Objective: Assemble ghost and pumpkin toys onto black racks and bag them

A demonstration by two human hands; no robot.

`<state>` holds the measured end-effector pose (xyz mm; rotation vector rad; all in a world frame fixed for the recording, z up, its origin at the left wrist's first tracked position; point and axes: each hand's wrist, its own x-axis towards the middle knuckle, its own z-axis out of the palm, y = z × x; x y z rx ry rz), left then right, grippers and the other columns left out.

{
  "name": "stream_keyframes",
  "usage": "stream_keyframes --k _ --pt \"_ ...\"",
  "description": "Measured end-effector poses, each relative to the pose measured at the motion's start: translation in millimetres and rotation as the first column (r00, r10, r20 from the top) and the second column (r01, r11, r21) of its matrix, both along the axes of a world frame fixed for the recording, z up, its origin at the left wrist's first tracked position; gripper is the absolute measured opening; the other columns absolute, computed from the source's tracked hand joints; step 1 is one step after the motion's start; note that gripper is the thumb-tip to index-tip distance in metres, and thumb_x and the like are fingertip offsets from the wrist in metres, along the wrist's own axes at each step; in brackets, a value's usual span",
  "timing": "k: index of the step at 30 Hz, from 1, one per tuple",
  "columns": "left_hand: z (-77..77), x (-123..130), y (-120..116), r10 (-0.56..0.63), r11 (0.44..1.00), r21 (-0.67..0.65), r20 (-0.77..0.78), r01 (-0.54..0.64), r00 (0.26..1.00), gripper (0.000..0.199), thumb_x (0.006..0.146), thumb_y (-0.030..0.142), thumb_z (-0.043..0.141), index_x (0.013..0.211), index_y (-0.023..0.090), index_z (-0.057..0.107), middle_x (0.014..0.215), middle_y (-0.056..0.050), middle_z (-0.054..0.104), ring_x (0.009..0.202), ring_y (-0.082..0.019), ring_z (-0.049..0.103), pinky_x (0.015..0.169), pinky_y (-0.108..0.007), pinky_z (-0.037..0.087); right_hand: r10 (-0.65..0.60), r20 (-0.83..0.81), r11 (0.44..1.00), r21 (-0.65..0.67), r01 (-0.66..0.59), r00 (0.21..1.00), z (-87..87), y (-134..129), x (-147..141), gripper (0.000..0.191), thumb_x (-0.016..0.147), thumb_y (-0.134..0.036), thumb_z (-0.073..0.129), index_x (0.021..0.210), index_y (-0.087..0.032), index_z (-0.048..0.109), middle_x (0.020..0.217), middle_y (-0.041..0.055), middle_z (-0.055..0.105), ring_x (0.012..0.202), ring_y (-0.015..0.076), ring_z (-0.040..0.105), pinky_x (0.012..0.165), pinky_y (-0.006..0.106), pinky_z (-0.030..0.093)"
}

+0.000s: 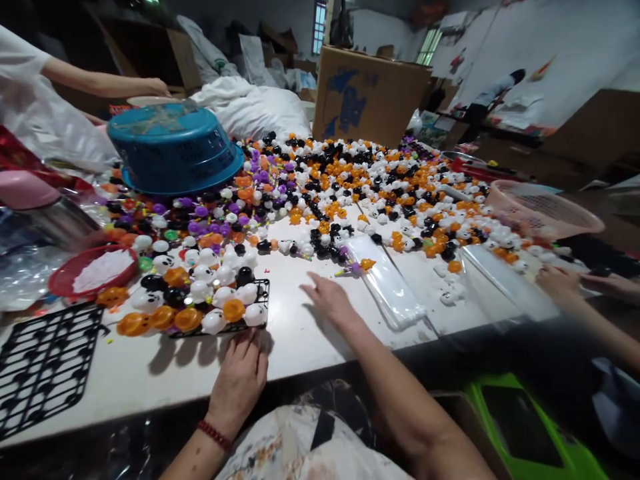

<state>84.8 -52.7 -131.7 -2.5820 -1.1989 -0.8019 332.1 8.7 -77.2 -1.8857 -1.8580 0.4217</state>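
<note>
My left hand (240, 373) is at the front right edge of a black grid rack (263, 293), its fingers close together and bent against the rim. White ghost-faced, orange pumpkin and black toy heads (187, 319) stand in rows on that rack and cover most of it. Over the bare white tabletop, to the right of the rack, my right hand (327, 300) has its fingers apart and holds nothing. Just beyond it lies a small purple and orange toy piece (356, 267), partly on a stack of clear plastic bags (387, 287).
A large heap of toy heads (345, 173) spreads across the back. Behind it are a blue tub (175, 147) and a cardboard box (370, 93). An empty grid rack (45, 367) and red bowl (55, 283) lie left. At right, a co-worker's hand (557, 283) is by plastic bags.
</note>
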Motion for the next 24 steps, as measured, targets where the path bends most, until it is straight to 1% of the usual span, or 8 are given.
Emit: stream_keyframes --k 3,6,8,11,14,18,20,24 --pt "-1.1 0.5 0.2 0.006 1.000 -0.021 0.037 -0.006 0.999 0.039 0.089 0.012 0.052 0.128 0.011 0.053 0.122 -0.017 0.065 0.123 -0.033 0.054 0.106 -0.053 0.044 -0.222 0.269 0.972 -0.013 0.234 0.937 7.4 8.5 46.5 0.037 0.101 -0.041 0.045 0.120 -0.014 0.063 0.095 0.0146 0.067 0.088 0.0236 0.063 0.080 0.035 0.046" --pt "-2.8 1.5 -0.3 0.021 0.999 -0.050 0.060 -0.018 0.998 0.041 0.089 0.013 0.052 0.131 0.010 0.051 0.121 -0.017 0.065 0.123 -0.033 0.053 0.105 -0.054 0.044 -0.261 0.325 0.960 -0.011 0.280 0.909 4.9 8.2 68.2 0.029 0.100 -0.035 0.046 0.100 -0.014 0.066 0.095 0.0146 0.066 0.089 0.0231 0.062 0.079 0.033 0.044" --pt "-3.4 2.6 -2.2 0.063 0.996 -0.067 0.072 -0.058 0.995 0.044 0.089 0.015 0.053 0.132 0.008 0.050 0.123 -0.019 0.063 0.124 -0.033 0.053 0.104 -0.053 0.045 -0.269 0.223 0.963 0.029 0.269 0.937 -0.3 3.2 64.1 0.019 0.098 -0.026 0.047 0.095 -0.017 0.064 0.094 0.0112 0.066 0.086 0.0208 0.062 0.078 0.031 0.044" --pt "-2.5 4.5 -5.8 0.108 0.989 -0.105 0.082 -0.100 0.991 0.048 0.090 0.016 0.052 0.136 0.009 0.046 0.127 -0.019 0.060 0.125 -0.033 0.052 0.103 -0.053 0.046 -0.270 -0.218 0.952 0.084 0.293 0.938 -8.9 -6.5 33.0 0.007 0.089 -0.027 0.057 0.087 -0.020 0.057 0.080 0.0027 0.064 0.075 0.0175 0.060 0.071 0.029 0.044" --pt "-0.1 6.2 -8.0 0.137 0.980 -0.155 0.071 -0.125 0.988 0.049 0.090 0.014 0.050 0.139 0.012 0.045 0.129 -0.018 0.059 0.124 -0.032 0.053 0.105 -0.052 0.045 -0.213 -0.703 0.968 -0.057 0.245 0.679 -13.8 -12.6 -12.7 0.031 0.072 -0.038 0.073 0.082 -0.023 0.048 0.069 -0.0041 0.060 0.062 0.0143 0.056 0.060 0.027 0.044" --pt "3.1 7.1 -9.2 0.148 0.975 -0.178 0.062 -0.135 0.987 0.048 0.090 0.013 0.050 0.137 0.010 0.046 0.130 -0.018 0.058 0.124 -0.032 0.052 0.105 -0.051 0.045 -0.154 -0.920 0.984 -0.175 -0.027 0.361 -17.2 -6.5 -59.4 0.038 0.063 -0.039 0.078 0.084 -0.022 0.052 0.062 -0.0074 0.056 0.053 0.0105 0.050 0.053 0.023 0.042" --pt "3.7 7.1 -9.1 0.140 0.975 -0.185 0.071 -0.125 0.988 0.049 0.090 0.014 0.050 0.139 0.012 0.045 0.130 -0.018 0.058 0.125 -0.032 0.052 0.105 -0.052 0.045 -0.132 -0.921 0.978 -0.180 -0.100 0.367 -20.8 2.5 -69.8 0.029 0.068 -0.040 0.074 0.079 -0.019 0.057 0.061 -0.0048 0.056 0.055 0.0101 0.050 0.054 0.023 0.042" --pt "3.2 6.9 -8.4 0.130 0.977 -0.182 0.073 -0.115 0.989 0.053 0.090 0.014 0.051 0.142 0.013 0.041 0.134 -0.018 0.056 0.126 -0.033 0.051 0.106 -0.054 0.044 -0.015 -0.815 0.973 -0.145 -0.179 0.579 -29.2 20.5 -76.8 0.018 0.074 -0.033 0.067 0.071 -0.016 0.062 0.062 -0.0007 0.061 0.060 0.0121 0.054 0.059 0.024 0.045"
